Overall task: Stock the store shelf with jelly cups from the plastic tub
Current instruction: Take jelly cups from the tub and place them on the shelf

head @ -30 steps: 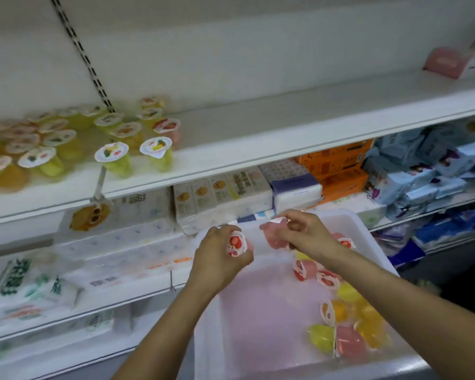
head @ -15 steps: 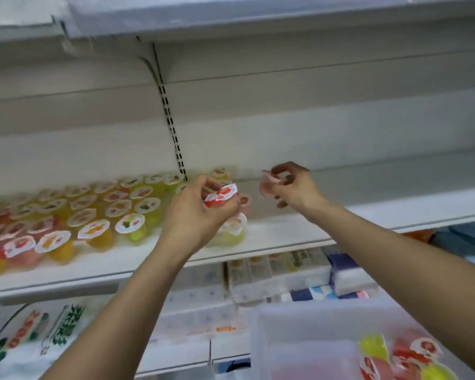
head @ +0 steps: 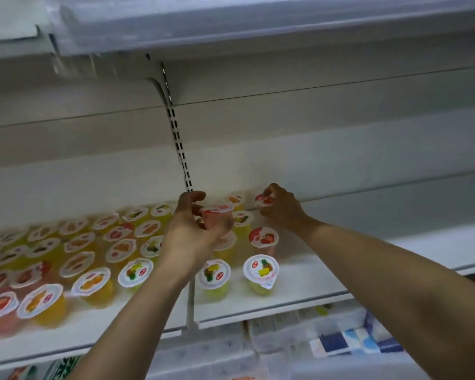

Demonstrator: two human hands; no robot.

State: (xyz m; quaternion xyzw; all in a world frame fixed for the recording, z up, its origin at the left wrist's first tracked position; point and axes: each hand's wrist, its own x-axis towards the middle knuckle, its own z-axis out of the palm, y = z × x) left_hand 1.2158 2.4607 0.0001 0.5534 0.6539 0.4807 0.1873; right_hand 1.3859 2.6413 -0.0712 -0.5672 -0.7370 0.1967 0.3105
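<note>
Both hands are working over the shelf — the left hand is gripping a pink jelly cup above the crowded rows, near mid-shelf. The right hand is pinching a red-lidded cup toward the back edge — just beside the standing cups.

Two hands, two held jelly cups, dozens of jelly cups on one shelf
</note>
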